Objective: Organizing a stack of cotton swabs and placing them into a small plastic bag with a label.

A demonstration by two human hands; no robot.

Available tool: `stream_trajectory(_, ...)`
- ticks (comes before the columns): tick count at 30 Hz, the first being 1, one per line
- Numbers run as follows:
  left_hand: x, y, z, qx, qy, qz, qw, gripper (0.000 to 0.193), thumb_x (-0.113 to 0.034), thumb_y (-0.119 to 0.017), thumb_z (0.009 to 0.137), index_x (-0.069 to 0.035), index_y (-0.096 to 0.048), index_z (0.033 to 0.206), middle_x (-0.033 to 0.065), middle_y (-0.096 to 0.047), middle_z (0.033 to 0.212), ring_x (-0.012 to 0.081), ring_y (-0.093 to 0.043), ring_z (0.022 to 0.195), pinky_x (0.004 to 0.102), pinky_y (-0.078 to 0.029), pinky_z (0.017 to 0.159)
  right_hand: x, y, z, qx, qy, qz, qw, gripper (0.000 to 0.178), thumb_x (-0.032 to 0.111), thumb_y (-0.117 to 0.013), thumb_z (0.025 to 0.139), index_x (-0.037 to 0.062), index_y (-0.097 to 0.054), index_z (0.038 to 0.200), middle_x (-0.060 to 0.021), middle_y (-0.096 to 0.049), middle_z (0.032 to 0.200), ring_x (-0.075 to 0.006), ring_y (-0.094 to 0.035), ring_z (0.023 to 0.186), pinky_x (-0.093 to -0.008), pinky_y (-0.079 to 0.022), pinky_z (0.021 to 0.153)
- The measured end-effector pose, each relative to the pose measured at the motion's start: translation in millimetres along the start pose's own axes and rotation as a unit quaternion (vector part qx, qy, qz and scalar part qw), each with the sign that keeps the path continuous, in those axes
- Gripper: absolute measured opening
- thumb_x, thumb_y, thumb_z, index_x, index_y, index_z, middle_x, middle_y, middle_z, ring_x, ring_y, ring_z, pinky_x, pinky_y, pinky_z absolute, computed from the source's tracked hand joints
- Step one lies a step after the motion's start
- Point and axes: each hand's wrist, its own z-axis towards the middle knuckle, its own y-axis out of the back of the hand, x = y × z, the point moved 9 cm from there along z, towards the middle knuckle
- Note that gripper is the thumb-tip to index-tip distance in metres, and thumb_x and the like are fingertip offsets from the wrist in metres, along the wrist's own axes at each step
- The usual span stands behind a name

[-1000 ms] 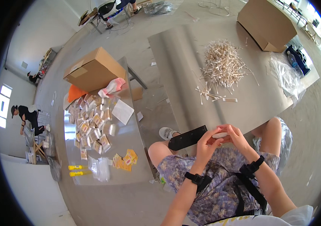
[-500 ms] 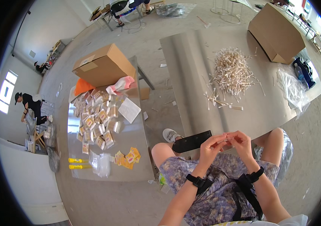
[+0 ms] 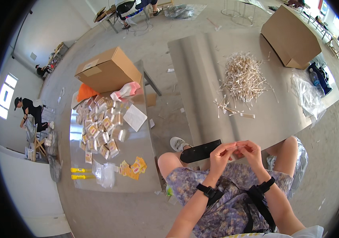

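Observation:
My left hand [image 3: 220, 154] and my right hand [image 3: 252, 154] meet over my lap, just off the near edge of the metal table [image 3: 201, 99]. Both are closed, fingertips pinched close together. Something thin and pale seems to lie between them, too small to make out. A black strap-like piece [image 3: 201, 151] sits at the table edge beside my left hand. Beyond my hands, a large heap of cotton swabs [image 3: 244, 77] lies on the table, with several loose swabs [image 3: 225, 106] and a small aligned row of swabs [image 3: 247, 116] on its near side.
On the left table [image 3: 137, 178] are filled swab packs [image 3: 106, 125], clear bags [image 3: 105, 174], yellow cards [image 3: 134, 168], two yellow tubes [image 3: 81, 173] and a carton [image 3: 110, 69]. Another carton [image 3: 290, 37], plastic film [image 3: 306, 93] and a bottle [image 3: 315, 79] stand far right. Other people work farther off.
My hands stay pinched together, with the fingers shifting slightly. The whole view has moved a little; the swab heap and packs look the same.

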Motion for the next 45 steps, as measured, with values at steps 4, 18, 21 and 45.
stream_trajectory(4, -3, 1, 0, 0.008, 0.025, 0.000, 1.000, 0.018, -0.005, -0.069, 0.092, -0.005, -0.073, 0.110, 0.0008, -0.071, 0.107, 0.0043, -0.063, 0.079, 0.0206, -0.053, 0.059, 1, 1, 0, -0.001, -0.016, -0.009, 1.000, 0.013, 0.006, -0.063, 0.096, 0.0007, -0.069, 0.107, -0.0028, -0.071, 0.095, -0.0099, -0.068, 0.082, -0.0233, -0.055, 0.069)
stream_trajectory(18, -13, 1, 2, 0.025, -0.038, 0.058, 0.997, 0.018, -0.003, -0.067, 0.093, -0.006, -0.075, 0.109, 0.0011, -0.069, 0.105, 0.0044, -0.061, 0.075, 0.0195, -0.052, 0.057, 15, 6, -2, -0.060, 0.030, -0.065, 0.996, 0.008, 0.002, -0.063, 0.094, -0.0002, -0.068, 0.100, -0.0028, -0.071, 0.093, -0.0086, -0.067, 0.081, -0.0229, -0.054, 0.070)
stream_trajectory(21, -22, -1, -1, 0.023, -0.074, 0.096, 0.992, 0.017, -0.004, -0.068, 0.093, -0.005, -0.076, 0.108, 0.0030, -0.071, 0.107, 0.0053, -0.061, 0.073, 0.0200, -0.052, 0.056, 35, 4, -1, -0.056, 0.095, -0.149, 0.983, 0.007, 0.001, -0.065, 0.092, -0.0012, -0.069, 0.097, -0.0036, -0.071, 0.090, -0.0087, -0.067, 0.079, -0.0233, -0.055, 0.070)
stream_trajectory(45, -1, 2, -12, -0.021, 0.015, 0.065, 0.998, 0.017, -0.013, -0.067, 0.096, -0.006, -0.075, 0.109, 0.0026, -0.073, 0.107, 0.0059, -0.065, 0.078, 0.0212, -0.054, 0.060, 1, 5, -6, -0.025, -0.036, -0.034, 0.998, 0.011, 0.007, -0.064, 0.095, -0.0019, -0.064, 0.102, -0.0062, -0.071, 0.092, -0.0139, -0.071, 0.079, -0.0249, -0.055, 0.065)
